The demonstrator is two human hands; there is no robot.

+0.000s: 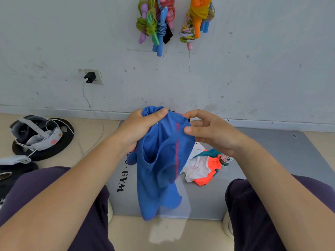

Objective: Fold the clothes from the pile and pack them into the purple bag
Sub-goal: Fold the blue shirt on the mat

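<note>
So the blue shirt [159,160] hangs limp in mid-air over the grey mat [253,178], w/ the left hand [137,131] bunched tight round its top edge & the right hand [212,133] pinching the collar side. Looks light, soft, floppy, prob best held at both shoulders. Rest of the pile [201,167] lies on the mat; purple bag not in sight.

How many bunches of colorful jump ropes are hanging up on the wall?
2. One bunch of jump ropes hangs at the top middle of the wall; the second bunch, with orange handles, hangs just to its right. Both run past the top edge, so more may be hidden.
</note>
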